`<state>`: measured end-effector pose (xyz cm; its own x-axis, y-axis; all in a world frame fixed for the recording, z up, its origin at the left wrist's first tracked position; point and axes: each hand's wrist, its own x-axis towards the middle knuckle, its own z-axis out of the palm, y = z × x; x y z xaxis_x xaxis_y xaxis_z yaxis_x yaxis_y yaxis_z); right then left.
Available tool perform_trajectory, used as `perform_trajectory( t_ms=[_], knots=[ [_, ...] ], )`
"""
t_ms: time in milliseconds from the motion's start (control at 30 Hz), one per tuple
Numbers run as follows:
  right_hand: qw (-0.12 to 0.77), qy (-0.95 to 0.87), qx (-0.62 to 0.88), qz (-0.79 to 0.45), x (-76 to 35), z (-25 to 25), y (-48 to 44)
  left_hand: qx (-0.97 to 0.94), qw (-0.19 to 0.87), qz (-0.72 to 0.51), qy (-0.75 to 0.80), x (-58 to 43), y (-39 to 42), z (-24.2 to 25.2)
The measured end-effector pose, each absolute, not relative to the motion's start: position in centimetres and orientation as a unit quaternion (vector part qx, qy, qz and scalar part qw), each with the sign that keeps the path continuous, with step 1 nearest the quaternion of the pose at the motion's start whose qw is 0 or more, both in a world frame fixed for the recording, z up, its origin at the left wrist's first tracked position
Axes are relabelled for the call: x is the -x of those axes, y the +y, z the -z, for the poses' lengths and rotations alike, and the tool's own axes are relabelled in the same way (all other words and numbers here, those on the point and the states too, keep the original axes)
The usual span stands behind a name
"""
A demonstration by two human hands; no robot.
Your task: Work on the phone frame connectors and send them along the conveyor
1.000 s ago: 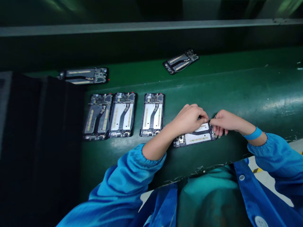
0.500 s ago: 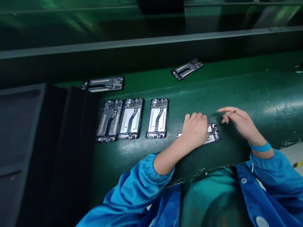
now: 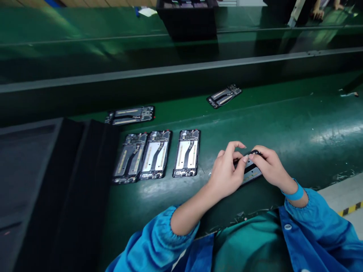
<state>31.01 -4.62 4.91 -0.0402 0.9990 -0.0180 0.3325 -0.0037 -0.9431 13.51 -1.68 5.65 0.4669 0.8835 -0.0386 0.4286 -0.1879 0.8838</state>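
An opened phone, its inner frame showing, lies tilted between my two hands at the bench's front. My left hand is closed at its left side, the thumb pressing near the top edge and the index finger raised and bent. Fingers of my right hand pinch the dark upper end, thumb close to the other thumb. Both hands cover much of this phone. To the left, a phone with a pale inner face lies flat, beside another pale one and a darker one.
Farther back lie a sideways opened phone and a slanted one. Black bins stand at the left. Behind a raised metal rail is a black crate. Another person's hand shows at the far right.
My right hand has come in from the right and taken hold of the phone's end. My left hand has turned, its thumb now showing on the phone. The view has tilted up.
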Motion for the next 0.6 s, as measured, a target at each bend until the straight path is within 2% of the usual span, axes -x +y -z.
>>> perform_trajectory(
  t_ms=[167, 267, 367, 467, 600],
  knots=[
    [0.390, -0.572, 0.599, -0.403, -30.3, -5.6, -5.1, -0.743, 0.412, -0.264, 0.456, -13.5, -2.5, -6.5],
    [0.398, -0.542, 0.609, -0.420, -31.1, -5.4, -4.0, -0.780, 0.392, -0.232, 0.429, -13.3, -0.8, -7.1],
    [0.467, -0.424, 0.646, -0.429, -34.1, -4.9, -0.8, -0.818, 0.315, -0.218, 0.430, -13.1, 4.9, -6.9],
    [0.496, -0.291, 0.693, -0.434, -38.0, -4.5, 4.2, -0.783, 0.174, -0.206, 0.561, -13.0, 12.9, -5.4],
    [0.507, -0.289, 0.704, -0.405, -40.7, -3.8, 10.4, -0.771, 0.160, -0.092, 0.610, -13.6, 20.0, -2.8]
  ],
)
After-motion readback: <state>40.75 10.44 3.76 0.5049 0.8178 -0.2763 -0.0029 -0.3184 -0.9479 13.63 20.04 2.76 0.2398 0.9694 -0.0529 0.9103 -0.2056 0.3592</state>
